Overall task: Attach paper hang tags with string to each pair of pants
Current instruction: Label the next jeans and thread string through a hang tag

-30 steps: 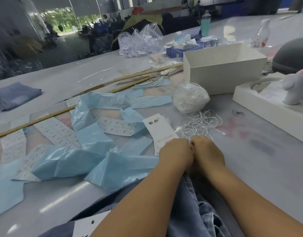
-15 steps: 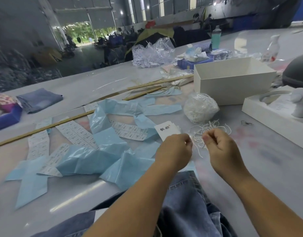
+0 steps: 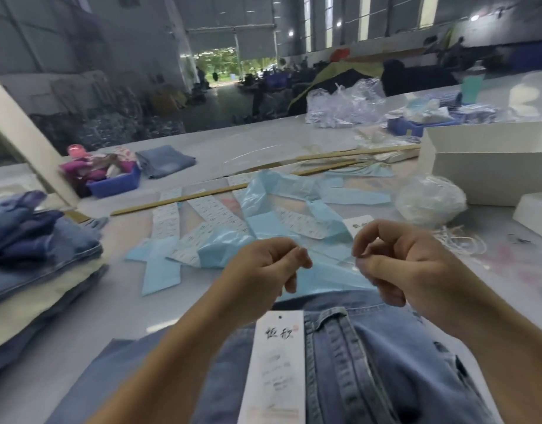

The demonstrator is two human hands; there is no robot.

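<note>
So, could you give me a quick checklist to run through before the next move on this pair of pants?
1. Hang tag lying on the jeans: ok, it lies on the denim near the waistband.
2. String stretched between the hands: cannot tell, no string is visible there.
3. Left hand and right hand apart, raised, fingertips pinched: ok.
4. String threaded through the tag's hole: cannot tell, no string is visible at the hole.
5. Spare strings within reach: ok, a loose heap lies to the right of the right hand.
6. More tags available: ok, partly visible beyond the hands.
</note>
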